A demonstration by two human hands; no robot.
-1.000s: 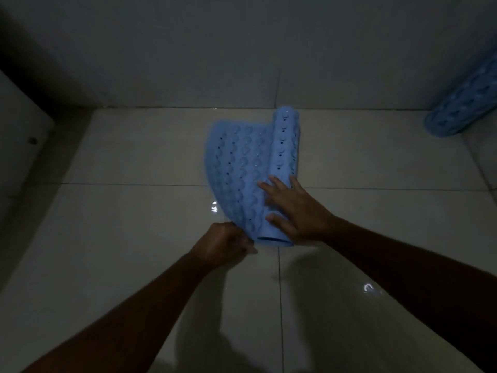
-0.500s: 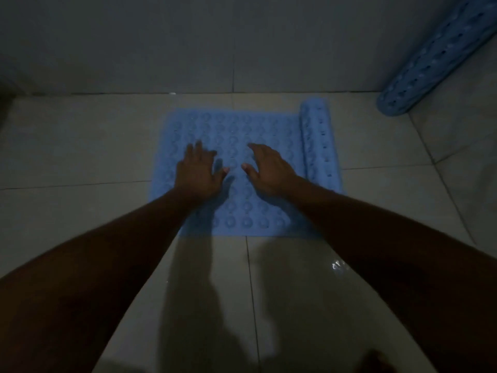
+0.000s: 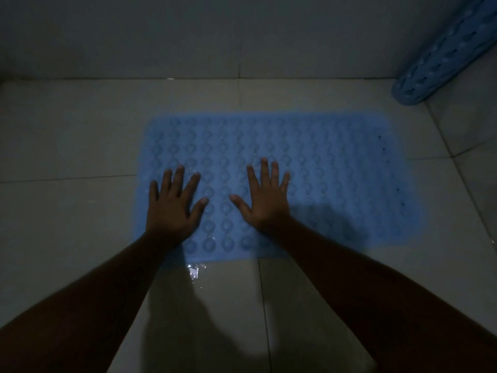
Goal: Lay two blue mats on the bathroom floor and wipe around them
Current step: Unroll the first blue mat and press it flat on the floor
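Note:
A blue mat [image 3: 336, 168] with rows of round bumps lies fully unrolled and flat on the tiled bathroom floor. My left hand [image 3: 174, 208] rests palm down on its left part, fingers spread. My right hand [image 3: 265, 197] lies palm down near the mat's middle, fingers spread too. Neither hand holds anything. A second blue mat [image 3: 441, 63], still rolled into a tube, leans in the far right corner against the wall.
Pale floor tiles [image 3: 67, 224] with dark grout lines surround the mat. A grey wall [image 3: 215, 36] runs along the far side. A small wet glint [image 3: 193, 271] shows just in front of the mat's near edge. The room is dim.
The mat went from half rolled in my hands to spread flat; its last rolled strip at the right has opened out. Both hands now press flat with fingers spread wider.

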